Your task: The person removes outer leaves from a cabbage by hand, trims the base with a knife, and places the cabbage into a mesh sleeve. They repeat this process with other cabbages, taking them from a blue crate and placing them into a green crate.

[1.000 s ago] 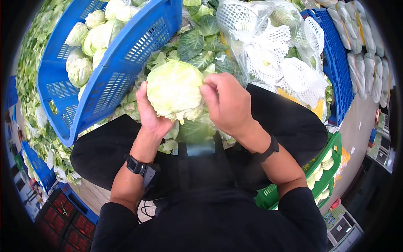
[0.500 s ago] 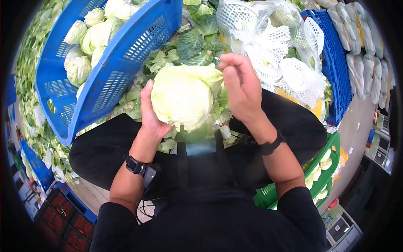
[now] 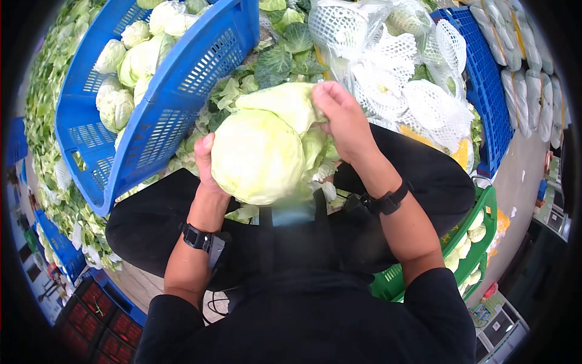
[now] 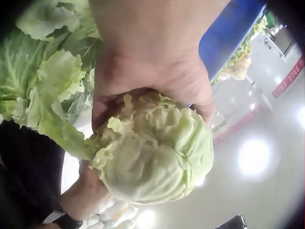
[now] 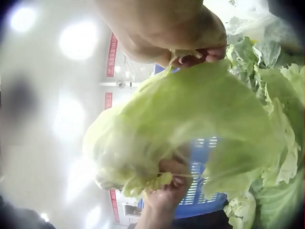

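A pale green cabbage head (image 3: pixel 257 156) is held above the lap by the left hand (image 3: pixel 208 167), whose thumb lies along its left side. The right hand (image 3: pixel 347 121) pinches the edge of a large outer leaf (image 3: pixel 285 104) that stands away from the head at its upper right. In the left wrist view, the left hand (image 4: pixel 152 71) spreads its fingers around the cabbage (image 4: pixel 152 152). The right wrist view has the leaf (image 5: pixel 200 109) stretched below the curled fingers of the right hand (image 5: pixel 176 36).
Left of the hands a tilted blue crate (image 3: pixel 162 115) holds several cabbages. Loose leaves (image 3: pixel 285 54) lie beyond the lap, beside cabbages in white foam nets (image 3: pixel 388 79). A green crate (image 3: pixel 476 242) with cabbages stands at the right, a blue crate (image 3: pixel 485 85) behind it.
The right hand, off the leaf half a second ago, now grips it and has pulled it away from the head. The cabbage has turned and sits slightly lower.
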`<state>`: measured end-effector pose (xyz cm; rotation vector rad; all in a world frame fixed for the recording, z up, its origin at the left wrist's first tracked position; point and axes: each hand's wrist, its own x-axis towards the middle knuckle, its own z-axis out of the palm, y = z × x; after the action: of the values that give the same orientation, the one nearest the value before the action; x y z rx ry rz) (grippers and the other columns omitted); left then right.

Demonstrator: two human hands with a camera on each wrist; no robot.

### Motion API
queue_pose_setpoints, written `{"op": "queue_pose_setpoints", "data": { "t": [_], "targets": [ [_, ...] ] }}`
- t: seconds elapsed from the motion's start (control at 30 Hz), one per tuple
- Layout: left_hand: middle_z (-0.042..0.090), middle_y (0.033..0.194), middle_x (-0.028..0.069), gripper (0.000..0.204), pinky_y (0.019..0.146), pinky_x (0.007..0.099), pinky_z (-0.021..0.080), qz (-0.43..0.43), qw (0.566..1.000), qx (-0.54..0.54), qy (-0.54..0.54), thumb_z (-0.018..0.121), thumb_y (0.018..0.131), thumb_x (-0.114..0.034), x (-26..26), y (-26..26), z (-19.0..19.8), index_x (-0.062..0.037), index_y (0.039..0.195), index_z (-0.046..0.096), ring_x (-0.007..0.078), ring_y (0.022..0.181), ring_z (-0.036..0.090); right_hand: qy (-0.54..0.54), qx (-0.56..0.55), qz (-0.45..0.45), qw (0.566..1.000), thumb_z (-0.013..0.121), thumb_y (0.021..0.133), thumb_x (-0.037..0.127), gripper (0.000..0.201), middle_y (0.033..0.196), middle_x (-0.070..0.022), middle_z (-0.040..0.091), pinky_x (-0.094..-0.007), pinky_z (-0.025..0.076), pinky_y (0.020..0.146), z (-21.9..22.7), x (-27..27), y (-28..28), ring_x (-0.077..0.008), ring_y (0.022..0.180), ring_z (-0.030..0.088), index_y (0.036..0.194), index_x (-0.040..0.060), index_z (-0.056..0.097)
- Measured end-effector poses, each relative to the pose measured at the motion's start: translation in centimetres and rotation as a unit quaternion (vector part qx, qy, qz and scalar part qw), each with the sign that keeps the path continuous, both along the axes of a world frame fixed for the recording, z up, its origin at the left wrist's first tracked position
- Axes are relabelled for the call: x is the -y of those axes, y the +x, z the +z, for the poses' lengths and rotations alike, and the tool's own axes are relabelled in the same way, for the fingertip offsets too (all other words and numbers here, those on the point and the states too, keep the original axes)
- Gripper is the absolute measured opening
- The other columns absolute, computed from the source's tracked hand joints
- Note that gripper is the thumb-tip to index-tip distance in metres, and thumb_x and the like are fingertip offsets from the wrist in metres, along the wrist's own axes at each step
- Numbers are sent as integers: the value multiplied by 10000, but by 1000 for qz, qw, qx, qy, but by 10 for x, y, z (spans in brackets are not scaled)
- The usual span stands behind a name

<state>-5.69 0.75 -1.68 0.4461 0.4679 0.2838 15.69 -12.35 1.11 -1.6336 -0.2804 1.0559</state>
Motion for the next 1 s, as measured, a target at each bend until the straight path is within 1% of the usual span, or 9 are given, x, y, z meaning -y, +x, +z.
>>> {"op": "queue_pose_setpoints", "data": {
  "t": [0.1, 0.17, 0.3, 0.43, 0.57, 0.7, 0.77, 0.8, 1.0],
  "targets": [
    [580, 1396, 237, 832, 1054, 531, 506, 13, 1000, 17, 9, 496, 913, -602, 1, 2, -7, 29, 1454, 459, 389, 1222, 620, 193, -141, -61, 969, 596, 1042, 294, 313, 1013, 1, 693, -277, 520, 858, 14, -5, -22, -85, 975, 624, 1165, 14, 656],
    [562, 1419, 227, 800, 1048, 519, 513, 13, 999, -44, 23, 505, 939, -573, 8, 13, 4, 27, 1464, 441, 374, 1233, 615, 119, 72, 115, 984, 605, 1038, 281, 372, 1101, -22, 711, -291, 513, 915, 29, -2, -31, -119, 1033, 637, 1275, -4, 626],
    [581, 1369, 156, 617, 1002, 423, 547, -8, 984, -149, 97, 559, 997, -341, 16, 21, 26, 58, 1441, 402, 297, 1287, 576, 66, 149, 40, 986, 593, 1045, 251, 365, 1108, -72, 715, -288, 523, 876, 23, 4, -26, -114, 974, 645, 1280, -27, 618],
    [542, 1386, 177, 819, 1036, 406, 510, -36, 965, -132, 223, 706, 893, -416, 16, 20, 7, 31, 1480, 349, 265, 1283, 566, 48, 240, 49, 968, 557, 1064, 259, 351, 1091, -91, 714, -289, 536, 848, 8, 4, -29, -127, 962, 655, 1249, -33, 625],
    [546, 1364, 184, 904, 1060, 401, 486, -57, 986, -68, 140, 768, 810, -447, 5, 16, 4, 37, 1461, 368, 259, 1258, 573, 127, -111, -191, 967, 506, 1087, 255, 344, 1110, -132, 691, -338, 567, 872, -7, -2, -6, -183, 971, 682, 1275, -27, 560],
    [548, 1347, 183, 914, 1035, 385, 486, -59, 984, -69, 154, 778, 776, -444, 2, 16, 2, 49, 1441, 390, 236, 1232, 574, 102, -60, -78, 990, 624, 1022, 289, 485, 1225, -148, 652, -354, 547, 936, 8, 4, -3, -224, 1074, 663, 1352, -40, 492],
    [542, 1352, 185, 920, 1023, 378, 488, -73, 972, -81, 209, 778, 772, -448, 0, 10, 0, 49, 1442, 390, 229, 1228, 571, 63, 173, 225, 957, 817, 857, 314, 749, 1278, -148, 631, -360, 490, 1025, 26, 10, -6, -233, 1176, 614, 1406, -43, 453],
    [558, 1332, 182, 900, 1010, 375, 492, -60, 968, -112, 218, 789, 767, -412, -1, 9, 5, 52, 1436, 404, 224, 1209, 581, 72, 71, 258, 961, 924, 700, 309, 980, 1344, -151, 594, -356, 433, 1082, 35, 7, -7, -225, 1241, 565, 1455, -41, 406],
    [639, 1226, 150, 765, 993, 352, 495, -51, 923, -186, 333, 831, 742, -259, -3, 16, 37, 69, 1360, 521, 210, 1119, 625, 58, 46, 301, 951, 919, 695, 256, 932, 1328, -142, 612, -344, 451, 1059, 24, 7, -6, -217, 1199, 588, 1438, -39, 440]
  ]
}}
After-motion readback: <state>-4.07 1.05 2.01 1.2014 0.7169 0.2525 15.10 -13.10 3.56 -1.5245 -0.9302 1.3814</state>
